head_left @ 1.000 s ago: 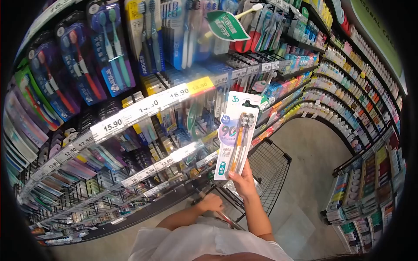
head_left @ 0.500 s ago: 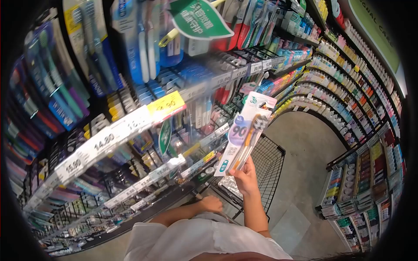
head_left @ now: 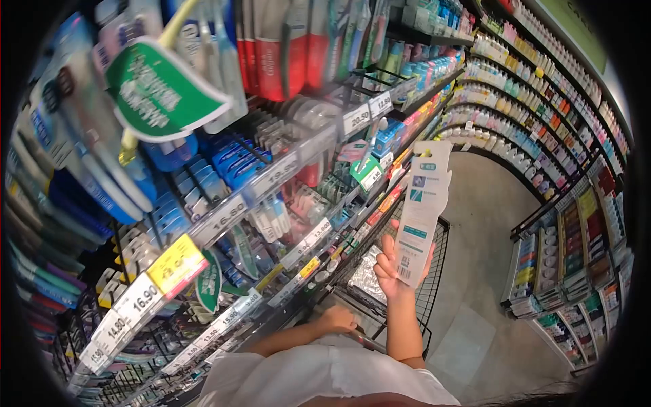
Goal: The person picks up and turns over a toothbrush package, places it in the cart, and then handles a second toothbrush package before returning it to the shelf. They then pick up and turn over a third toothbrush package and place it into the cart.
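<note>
Fingers of right hand (head_left: 388,270) clamp tall white toothbrush card (head_left: 424,203), now flipped back-out over black wire cart (head_left: 437,275); left hand (head_left: 337,317) grips handle (head_left: 362,341).

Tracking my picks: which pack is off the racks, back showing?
The white pack in the right hand, barcode side out; the rest hang on shelves. Left hand grips the cart handle.

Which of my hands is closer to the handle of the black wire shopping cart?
Left. The left hand grips the handle of the black wire shopping cart; the right hand is raised above the cart, holding a white printed card pack.
</note>
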A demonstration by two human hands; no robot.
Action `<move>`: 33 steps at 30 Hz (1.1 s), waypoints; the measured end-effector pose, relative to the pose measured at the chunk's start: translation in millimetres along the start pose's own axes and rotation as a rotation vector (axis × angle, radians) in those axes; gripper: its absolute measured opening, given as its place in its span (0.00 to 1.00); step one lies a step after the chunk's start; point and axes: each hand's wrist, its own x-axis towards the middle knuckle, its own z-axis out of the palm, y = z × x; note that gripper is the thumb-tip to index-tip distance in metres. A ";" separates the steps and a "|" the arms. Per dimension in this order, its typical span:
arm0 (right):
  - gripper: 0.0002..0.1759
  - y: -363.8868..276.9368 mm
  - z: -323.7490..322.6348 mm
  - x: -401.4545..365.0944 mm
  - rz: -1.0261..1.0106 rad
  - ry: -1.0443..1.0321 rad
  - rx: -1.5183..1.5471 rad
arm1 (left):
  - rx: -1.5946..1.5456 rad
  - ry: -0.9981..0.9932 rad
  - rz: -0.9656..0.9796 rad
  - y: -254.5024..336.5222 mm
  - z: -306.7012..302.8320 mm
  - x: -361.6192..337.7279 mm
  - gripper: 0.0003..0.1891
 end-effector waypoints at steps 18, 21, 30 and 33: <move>0.30 -136.2 -53.7 74.2 0.449 -0.072 0.181 | 0.039 0.136 -0.124 16.6 -54.1 163.3 0.19; 0.29 -145.3 -59.0 79.7 0.481 -0.044 0.178 | 0.021 0.220 -0.085 23.5 -50.2 187.6 0.18; 0.30 -155.2 -70.2 107.3 0.490 0.003 0.152 | 0.068 0.323 -0.005 31.2 -58.4 223.5 0.18; 0.29 -156.9 -71.8 112.0 0.456 0.022 0.101 | 0.075 0.286 0.014 24.5 -58.1 229.6 0.19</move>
